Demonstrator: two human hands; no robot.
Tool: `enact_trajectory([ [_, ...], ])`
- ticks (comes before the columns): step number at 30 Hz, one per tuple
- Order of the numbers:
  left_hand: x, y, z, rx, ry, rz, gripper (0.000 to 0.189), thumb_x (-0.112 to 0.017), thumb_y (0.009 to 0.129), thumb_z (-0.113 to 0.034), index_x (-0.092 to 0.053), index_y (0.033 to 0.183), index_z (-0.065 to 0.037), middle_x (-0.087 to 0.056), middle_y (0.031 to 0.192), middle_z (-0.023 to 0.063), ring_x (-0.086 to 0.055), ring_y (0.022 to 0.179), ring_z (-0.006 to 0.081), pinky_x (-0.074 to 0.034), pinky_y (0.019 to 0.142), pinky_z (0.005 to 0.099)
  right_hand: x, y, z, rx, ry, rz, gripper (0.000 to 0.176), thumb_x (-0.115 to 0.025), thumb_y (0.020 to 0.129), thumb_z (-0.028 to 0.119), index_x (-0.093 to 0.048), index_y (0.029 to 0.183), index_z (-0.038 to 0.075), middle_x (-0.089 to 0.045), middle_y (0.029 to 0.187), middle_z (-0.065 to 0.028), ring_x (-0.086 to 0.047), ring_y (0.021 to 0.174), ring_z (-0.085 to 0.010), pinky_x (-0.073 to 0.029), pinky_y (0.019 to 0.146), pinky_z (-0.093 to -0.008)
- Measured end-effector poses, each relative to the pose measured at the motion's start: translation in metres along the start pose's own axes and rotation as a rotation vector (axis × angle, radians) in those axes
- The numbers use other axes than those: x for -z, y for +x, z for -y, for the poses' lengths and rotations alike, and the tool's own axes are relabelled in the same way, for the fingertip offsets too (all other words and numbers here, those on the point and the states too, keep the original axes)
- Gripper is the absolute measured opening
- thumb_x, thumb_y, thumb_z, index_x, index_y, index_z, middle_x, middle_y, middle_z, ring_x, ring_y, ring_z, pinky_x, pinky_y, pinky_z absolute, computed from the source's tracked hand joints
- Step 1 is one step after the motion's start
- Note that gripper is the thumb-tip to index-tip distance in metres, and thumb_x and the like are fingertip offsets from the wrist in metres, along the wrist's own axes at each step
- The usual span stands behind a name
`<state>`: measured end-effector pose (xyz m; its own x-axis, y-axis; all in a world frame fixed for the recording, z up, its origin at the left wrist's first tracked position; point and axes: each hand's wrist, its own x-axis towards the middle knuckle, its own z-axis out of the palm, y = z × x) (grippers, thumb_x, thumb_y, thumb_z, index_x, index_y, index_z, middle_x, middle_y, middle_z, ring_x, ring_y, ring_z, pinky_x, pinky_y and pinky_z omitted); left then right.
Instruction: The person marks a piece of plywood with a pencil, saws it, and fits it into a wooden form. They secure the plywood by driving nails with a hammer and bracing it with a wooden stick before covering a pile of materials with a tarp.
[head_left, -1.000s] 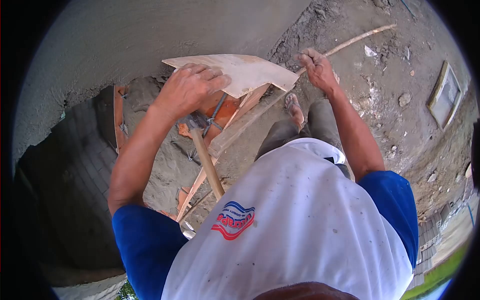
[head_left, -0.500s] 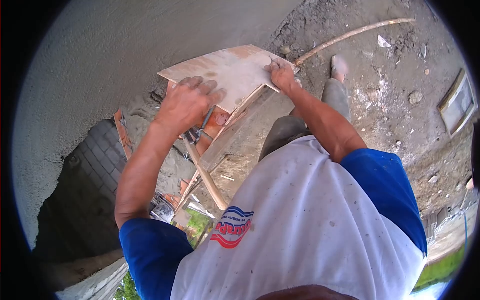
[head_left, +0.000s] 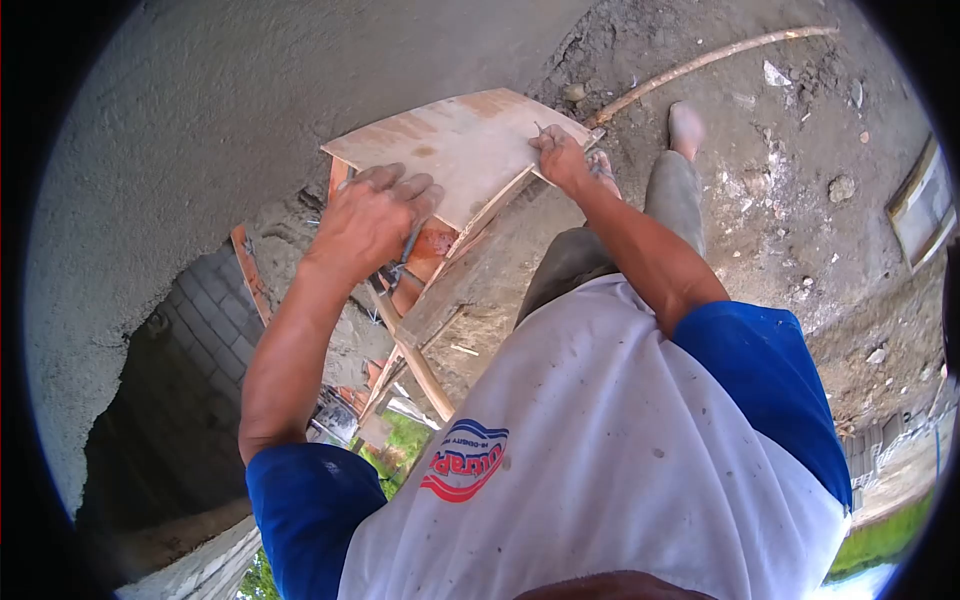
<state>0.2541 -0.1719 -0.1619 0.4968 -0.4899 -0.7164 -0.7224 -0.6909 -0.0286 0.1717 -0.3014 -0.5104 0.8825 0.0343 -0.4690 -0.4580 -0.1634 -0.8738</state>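
A thin pale board [head_left: 465,140] lies across a wooden support beside the wall. My left hand [head_left: 375,220] rests at its near left edge, fingers bent and slightly apart, with nothing plainly gripped. My right hand [head_left: 562,158] is over the right part of the board, its fingers pinched on a small thin object [head_left: 540,128] whose tip sticks out. Below my left hand, a dark rod-like tool [head_left: 412,243] shows against orange material [head_left: 432,248]; part of it is hidden.
A rough plastered wall [head_left: 200,110] fills the upper left, with a dark opening [head_left: 160,400] below. A wooden pole [head_left: 425,380] slants under the board. A curved stick [head_left: 710,68] lies on the dirt ground. A framed panel [head_left: 922,205] stands at the far right.
My right hand has shifted slightly left and down over the board, and the thin object's tip shows more clearly. My left hand stays at the edge. The view has shifted slightly.
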Motion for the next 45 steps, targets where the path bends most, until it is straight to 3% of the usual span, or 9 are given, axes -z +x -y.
enact_trajectory([
  [4,0.014,0.000,0.006,0.001,-0.054,0.094,0.037,-0.056,0.081,-0.011,-0.065,0.117,-0.015,-0.061,0.126,0.0013,-0.054,0.121,0.0244,-0.044,0.102,0.0366,0.005,0.000,0.014,-0.025,-0.048,0.053,0.020,-0.047,0.093,0.019,-0.063,0.091,0.007,-0.068,0.086,-0.0188,-0.064,0.088,-0.0390,-0.049,0.080,-0.0440],
  [7,-0.011,0.000,0.026,0.033,0.070,-0.090,0.036,-0.053,0.083,-0.013,-0.064,0.117,-0.015,-0.062,0.124,0.0034,-0.054,0.119,0.0246,-0.044,0.101,0.0363,0.001,0.004,0.004,-0.023,-0.006,0.044,0.021,-0.047,0.093,0.021,-0.063,0.091,0.007,-0.067,0.087,-0.0202,-0.064,0.089,-0.0398,-0.048,0.081,-0.0447],
  [11,-0.002,0.004,0.021,0.058,0.071,0.074,0.036,-0.054,0.081,-0.014,-0.064,0.116,-0.013,-0.062,0.123,0.0057,-0.055,0.118,0.0265,-0.043,0.102,0.0374,0.005,0.002,0.006,-0.039,-0.023,0.091,0.022,-0.048,0.093,0.022,-0.062,0.091,0.006,-0.066,0.089,-0.0222,-0.063,0.090,-0.0398,-0.048,0.081,-0.0456],
  [17,-0.030,-0.005,0.040,0.057,-0.055,-0.199,0.034,-0.055,0.083,-0.012,-0.065,0.115,-0.011,-0.063,0.122,0.0053,-0.056,0.116,0.0264,-0.044,0.101,0.0373,0.004,-0.001,0.009,-0.019,-0.060,0.136,0.023,-0.049,0.093,0.024,-0.061,0.091,0.004,-0.065,0.089,-0.0241,-0.061,0.090,-0.0428,-0.046,0.079,-0.0472],
  [23,-0.029,-0.005,0.039,-0.015,0.032,-0.136,0.032,-0.054,0.086,-0.015,-0.066,0.117,-0.017,-0.063,0.123,0.0023,-0.057,0.117,0.0259,-0.046,0.099,0.0364,0.000,0.001,0.000,0.104,-0.101,0.140,0.024,-0.048,0.093,0.025,-0.061,0.090,0.004,-0.065,0.086,-0.0228,-0.062,0.087,-0.0414,-0.048,0.078,-0.0451],
  [29,-0.046,-0.004,0.042,-0.097,0.035,-0.276,0.020,-0.052,0.083,-0.018,-0.068,0.095,-0.015,-0.066,0.089,0.0047,-0.061,0.095,0.0253,-0.049,0.083,0.0384,-0.006,-0.005,0.000,0.088,-0.036,0.109,0.023,-0.050,0.092,0.021,-0.065,0.090,0.004,-0.067,0.083,-0.0199,-0.065,0.085,-0.0360,-0.049,0.076,-0.0410],
  [32,-0.050,-0.006,0.044,-0.114,0.033,-0.304,0.021,-0.051,0.083,-0.019,-0.068,0.094,-0.015,-0.065,0.087,0.0044,-0.061,0.094,0.0247,-0.048,0.081,0.0385,0.001,-0.012,0.019,0.108,-0.239,0.104,0.023,-0.051,0.093,0.022,-0.060,0.088,0.002,-0.067,0.077,-0.0123,-0.065,0.077,-0.0201,-0.049,0.072,-0.0340],
  [42,-0.047,-0.014,0.042,-0.094,-0.008,-0.401,0.017,-0.053,0.082,-0.018,-0.066,0.091,-0.015,-0.064,0.084,0.0027,-0.060,0.093,0.0234,-0.047,0.082,0.0366,0.083,0.019,0.039,-0.281,0.397,0.352,0.018,-0.051,0.097,0.015,-0.064,0.092,0.003,-0.058,0.069,-0.0015,-0.054,0.064,-0.0117,-0.049,0.062,-0.0276],
  [45,-0.061,-0.013,0.046,-0.218,-0.081,-0.666,0.014,-0.057,0.079,-0.015,-0.066,0.089,-0.013,-0.064,0.083,0.0026,-0.060,0.094,0.0229,-0.047,0.082,0.0365,0.109,0.003,0.087,-0.273,0.715,0.483,0.015,-0.050,0.099,0.013,-0.061,0.097,0.002,-0.055,0.074,-0.0001,-0.050,0.062,-0.0101,-0.049,0.061,-0.0261],
])
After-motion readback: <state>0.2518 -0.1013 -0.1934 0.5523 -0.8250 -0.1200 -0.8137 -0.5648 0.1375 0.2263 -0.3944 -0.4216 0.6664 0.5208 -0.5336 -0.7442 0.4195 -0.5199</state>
